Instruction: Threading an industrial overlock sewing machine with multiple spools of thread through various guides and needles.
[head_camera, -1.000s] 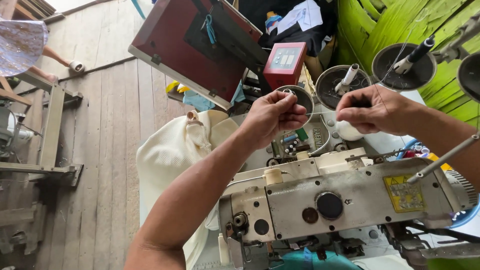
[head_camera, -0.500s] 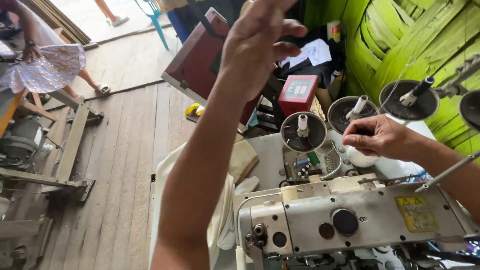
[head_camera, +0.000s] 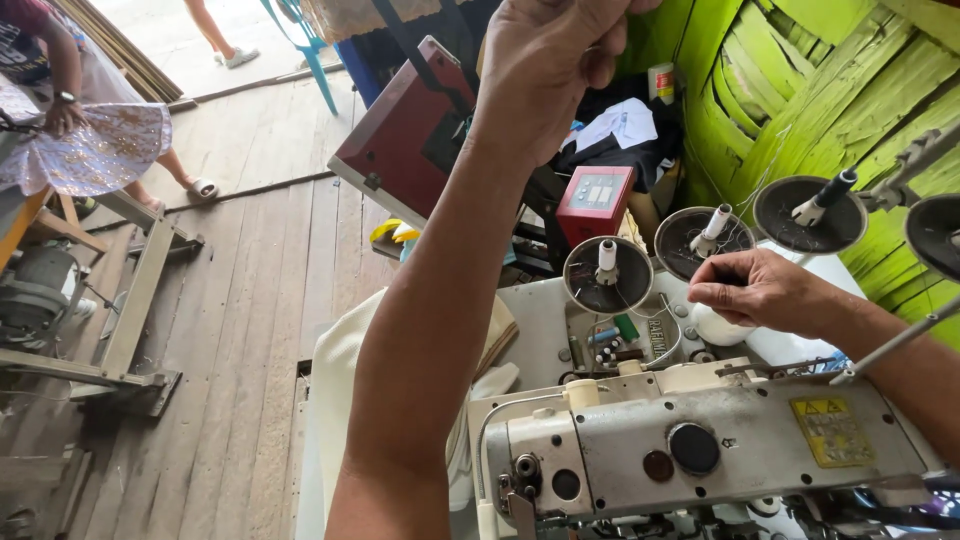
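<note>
A thin thread (head_camera: 745, 195) runs up past the green wall above the sewing machine (head_camera: 700, 450), too fine to follow along its whole length. The right hand (head_camera: 765, 292) hovers just behind the machine with its fingertips pinched together, apparently on that thread. The left hand (head_camera: 555, 65) is raised high near the top of the view, fingers curled and closed; whether it grips the thread cannot be told.

Behind the machine stand four round spool discs. Three are in full view, each with a spindle: the nearest (head_camera: 607, 275) carries a small white cone, the second (head_camera: 703, 238) a white spindle, the third (head_camera: 810, 212) a dark-tipped one. The fourth (head_camera: 935, 235) is cut off by the right edge.

A red control box (head_camera: 596, 203) sits beyond the discs, with a maroon case (head_camera: 400, 140) tilted behind the left arm. Cream cloth (head_camera: 345, 390) hangs off the table's left edge. On the wooden floor (head_camera: 240, 300) at left stands another machine stand (head_camera: 110, 320), where a second person (head_camera: 90, 130) sits.
</note>
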